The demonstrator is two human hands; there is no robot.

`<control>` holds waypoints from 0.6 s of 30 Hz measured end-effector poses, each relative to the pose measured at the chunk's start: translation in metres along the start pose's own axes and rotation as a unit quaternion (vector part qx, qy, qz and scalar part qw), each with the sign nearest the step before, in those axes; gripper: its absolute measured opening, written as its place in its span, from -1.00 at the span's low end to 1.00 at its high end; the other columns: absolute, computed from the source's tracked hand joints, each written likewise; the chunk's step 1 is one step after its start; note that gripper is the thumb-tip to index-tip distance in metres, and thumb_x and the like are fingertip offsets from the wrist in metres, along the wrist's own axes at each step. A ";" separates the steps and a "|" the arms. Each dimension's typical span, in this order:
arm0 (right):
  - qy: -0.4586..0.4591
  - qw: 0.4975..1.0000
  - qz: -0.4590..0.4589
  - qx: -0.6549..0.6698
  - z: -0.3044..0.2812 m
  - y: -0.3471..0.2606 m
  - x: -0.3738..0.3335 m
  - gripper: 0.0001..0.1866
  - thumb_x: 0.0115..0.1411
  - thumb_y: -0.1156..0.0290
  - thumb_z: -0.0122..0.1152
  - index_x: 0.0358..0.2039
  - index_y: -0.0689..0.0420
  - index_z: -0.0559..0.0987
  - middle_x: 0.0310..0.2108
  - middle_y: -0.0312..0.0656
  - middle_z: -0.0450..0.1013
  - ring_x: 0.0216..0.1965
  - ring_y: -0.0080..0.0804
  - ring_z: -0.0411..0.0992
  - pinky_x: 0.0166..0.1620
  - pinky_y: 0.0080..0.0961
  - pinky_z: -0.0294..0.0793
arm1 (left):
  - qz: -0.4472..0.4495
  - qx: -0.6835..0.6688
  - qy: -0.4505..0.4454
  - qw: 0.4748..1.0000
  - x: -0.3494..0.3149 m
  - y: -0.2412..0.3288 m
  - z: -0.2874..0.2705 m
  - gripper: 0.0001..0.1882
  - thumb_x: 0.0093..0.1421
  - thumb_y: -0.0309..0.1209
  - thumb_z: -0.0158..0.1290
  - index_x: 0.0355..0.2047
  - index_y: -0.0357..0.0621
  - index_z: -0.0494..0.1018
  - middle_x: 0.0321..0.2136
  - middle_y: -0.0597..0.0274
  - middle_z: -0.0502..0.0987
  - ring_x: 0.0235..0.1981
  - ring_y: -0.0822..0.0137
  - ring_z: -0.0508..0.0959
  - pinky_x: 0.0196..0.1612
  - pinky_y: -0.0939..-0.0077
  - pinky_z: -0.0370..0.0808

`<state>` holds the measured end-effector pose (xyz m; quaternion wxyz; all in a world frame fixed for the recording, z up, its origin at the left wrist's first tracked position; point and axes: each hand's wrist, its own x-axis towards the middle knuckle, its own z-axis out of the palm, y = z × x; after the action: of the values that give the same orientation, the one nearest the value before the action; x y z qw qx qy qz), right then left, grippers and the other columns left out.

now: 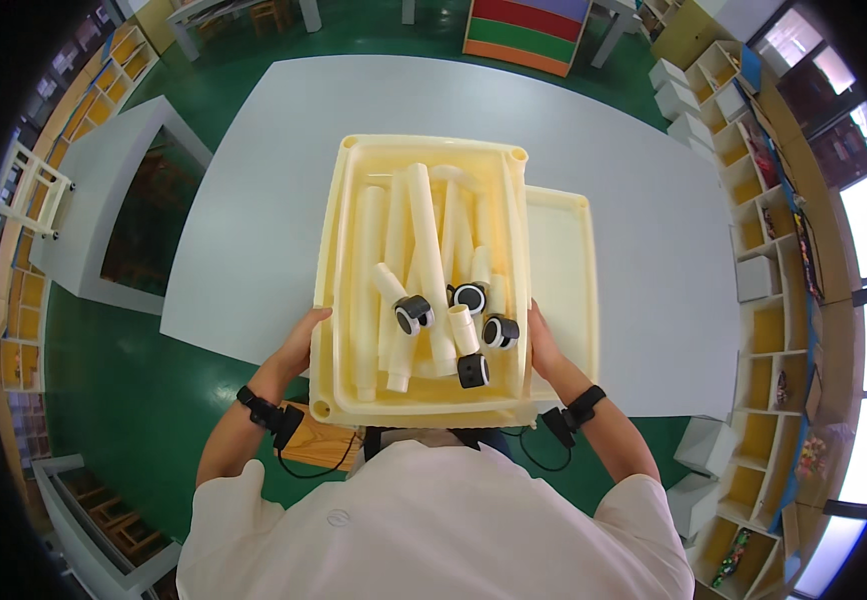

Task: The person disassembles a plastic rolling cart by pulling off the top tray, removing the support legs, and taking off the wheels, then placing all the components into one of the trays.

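Close in front of me is a cream plastic tray (pixel 336 250) with raised rims and round corner sockets. Inside it lie several cream plastic tubes (pixel 426 230), some long and straight, one curved near the far end. Several black-and-white caster wheels (pixel 414 314) on short stems rest on top of the tubes. My left hand (pixel 306 338) grips the tray's near left side, its thumb on the rim and its fingers mostly hidden beneath. On the opposite side, my right hand (pixel 546 347) holds the tray's right edge, fingers partly hidden.
A second, shallower cream tray (pixel 566 260) lies on the grey-white table (pixel 654 230), partly covered by the first. Shelves with white boxes (pixel 757 278) line the right wall. At left stands a grey open-fronted cabinet (pixel 104 210) with a small cream wheeled rack (pixel 39 195) on it.
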<state>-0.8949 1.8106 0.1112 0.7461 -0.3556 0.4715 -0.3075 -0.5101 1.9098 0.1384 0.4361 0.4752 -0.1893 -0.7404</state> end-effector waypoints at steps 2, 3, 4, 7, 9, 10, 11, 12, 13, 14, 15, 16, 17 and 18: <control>-0.012 0.999 -0.028 0.010 -0.002 0.002 -0.006 -0.34 0.22 0.18 -0.15 0.28 0.07 -0.06 0.16 -0.13 0.13 0.18 -0.33 0.10 0.16 -0.43 0.14 | 0.028 0.031 -0.018 0.999 0.006 -0.008 -0.004 -0.56 0.23 -0.21 -0.23 -0.07 -0.31 0.38 -0.21 0.11 0.53 -0.26 0.38 0.56 -0.22 0.53 0.51; -0.009 0.999 -0.033 0.009 -0.003 0.003 -0.008 -0.34 0.22 0.18 -0.15 0.28 0.07 -0.06 0.16 -0.13 0.13 0.18 -0.33 0.10 0.16 -0.43 0.14 | 0.054 0.064 -0.029 0.996 0.009 -0.009 -0.007 -0.56 0.23 -0.21 -0.23 -0.07 -0.31 0.38 -0.21 0.11 0.53 -0.26 0.38 0.56 -0.22 0.53 0.51; 0.001 0.999 -0.036 0.017 -0.004 0.005 -0.009 -0.34 0.22 0.19 -0.15 0.28 0.07 -0.05 0.16 -0.14 0.13 0.17 -0.33 0.11 0.16 -0.44 0.14 | 0.056 0.065 -0.034 0.996 0.015 -0.008 -0.009 -0.56 0.23 -0.21 -0.23 -0.07 -0.31 0.38 -0.21 0.11 0.53 -0.26 0.38 0.56 -0.22 0.53 0.51; 0.010 0.999 -0.045 0.013 0.003 0.001 -0.011 -0.35 0.21 0.20 -0.14 0.27 0.09 -0.03 0.16 -0.13 0.13 0.16 -0.33 0.12 0.15 -0.44 0.14 | 0.003 0.014 -0.032 0.999 0.022 -0.006 -0.014 -0.58 0.22 -0.23 -0.20 -0.09 -0.30 0.40 -0.22 0.13 0.53 -0.27 0.40 0.56 -0.22 0.56 0.51; 0.009 0.999 -0.049 0.001 0.005 0.000 -0.012 -0.35 0.21 0.21 -0.13 0.27 0.09 -0.02 0.16 -0.13 0.13 0.15 -0.33 0.13 0.15 -0.44 0.15 | -0.006 0.004 -0.012 1.000 0.022 -0.003 -0.011 -0.61 0.22 -0.26 -0.20 -0.12 -0.30 0.42 -0.24 0.16 0.54 -0.29 0.43 0.56 -0.23 0.58 0.51; 0.014 0.999 -0.048 -0.009 0.003 0.001 -0.012 -0.35 0.20 0.21 -0.12 0.27 0.09 -0.01 0.17 -0.12 0.13 0.16 -0.33 0.13 0.15 -0.44 0.15 | -0.007 0.007 -0.014 1.000 0.022 -0.003 -0.010 -0.61 0.22 -0.26 -0.20 -0.12 -0.30 0.42 -0.24 0.16 0.54 -0.29 0.43 0.56 -0.23 0.58 0.51; 0.018 0.999 -0.046 -0.019 0.001 0.003 -0.011 -0.34 0.19 0.22 -0.11 0.27 0.09 -0.01 0.17 -0.11 0.13 0.16 -0.33 0.13 0.15 -0.44 0.15 | -0.007 0.026 -0.025 0.999 0.023 -0.006 -0.012 -0.61 0.23 -0.26 -0.20 -0.11 -0.30 0.41 -0.23 0.16 0.53 -0.27 0.43 0.56 -0.22 0.58 0.50; 0.019 0.999 -0.047 -0.016 0.000 0.003 -0.010 -0.34 0.19 0.22 -0.11 0.27 0.09 -0.01 0.17 -0.11 0.13 0.16 -0.33 0.13 0.15 -0.44 0.15 | -0.008 0.046 -0.036 0.998 0.024 -0.009 -0.015 -0.61 0.23 -0.26 -0.21 -0.10 -0.29 0.40 -0.22 0.15 0.53 -0.26 0.43 0.55 -0.21 0.58 0.50; 0.016 0.999 -0.045 -0.021 -0.001 0.004 -0.009 -0.33 0.19 0.21 -0.10 0.27 0.09 -0.02 0.17 -0.11 0.12 0.16 -0.32 0.12 0.15 -0.43 0.14 | -0.009 0.049 -0.035 0.998 0.025 -0.014 -0.020 -0.61 0.23 -0.26 -0.21 -0.10 -0.29 0.40 -0.22 0.15 0.53 -0.26 0.43 0.55 -0.21 0.58 0.50; 0.014 0.999 -0.043 -0.027 -0.002 0.005 -0.009 -0.32 0.18 0.20 -0.09 0.27 0.09 -0.03 0.18 -0.10 0.11 0.16 -0.31 0.12 0.16 -0.43 0.14 | -0.022 0.084 -0.025 0.996 0.027 -0.020 -0.025 -0.57 0.22 -0.19 -0.22 -0.06 -0.24 0.37 -0.17 0.17 0.50 -0.19 0.42 0.51 -0.14 0.54 0.45; 0.004 0.999 -0.042 -0.032 -0.001 0.004 -0.009 -0.29 0.18 0.20 -0.08 0.28 0.09 -0.07 0.19 -0.10 0.09 0.18 -0.29 0.10 0.17 -0.41 0.13 | -0.035 0.120 -0.016 0.992 0.027 -0.018 -0.023 -0.52 0.20 -0.12 -0.23 -0.01 -0.19 0.34 -0.12 0.18 0.46 -0.12 0.41 0.48 -0.06 0.51 0.40; 0.006 0.999 -0.041 -0.030 -0.001 0.002 -0.009 -0.29 0.18 0.20 -0.08 0.28 0.09 -0.07 0.19 -0.10 0.09 0.18 -0.29 0.10 0.17 -0.41 0.13 | -0.037 0.121 -0.016 0.992 0.026 -0.016 -0.022 -0.52 0.20 -0.12 -0.23 -0.01 -0.19 0.34 -0.12 0.18 0.46 -0.12 0.41 0.48 -0.06 0.51 0.40; 0.009 0.999 -0.034 -0.033 -0.001 0.000 -0.010 -0.28 0.18 0.20 -0.08 0.28 0.09 -0.09 0.20 -0.10 0.07 0.19 -0.28 0.08 0.17 -0.40 0.12 | -0.045 0.122 -0.014 0.991 0.025 -0.014 -0.021 -0.51 0.20 -0.10 -0.23 0.00 -0.16 0.34 -0.10 0.19 0.46 -0.10 0.40 0.47 -0.04 0.50 0.39; 0.008 0.999 -0.026 -0.035 0.000 0.001 -0.009 -0.27 0.18 0.20 -0.08 0.29 0.09 -0.11 0.21 -0.09 0.06 0.20 -0.28 0.07 0.18 -0.39 0.11 | -0.053 0.124 -0.007 0.991 0.022 -0.013 -0.020 -0.50 0.20 -0.08 -0.23 0.01 -0.13 0.34 -0.08 0.20 0.46 -0.08 0.39 0.46 -0.02 0.48 0.37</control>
<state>-0.8983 1.8179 0.1148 0.7211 -0.3911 0.4785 -0.3132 -0.5021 1.9012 0.1077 0.3331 0.5295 -0.2573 -0.7365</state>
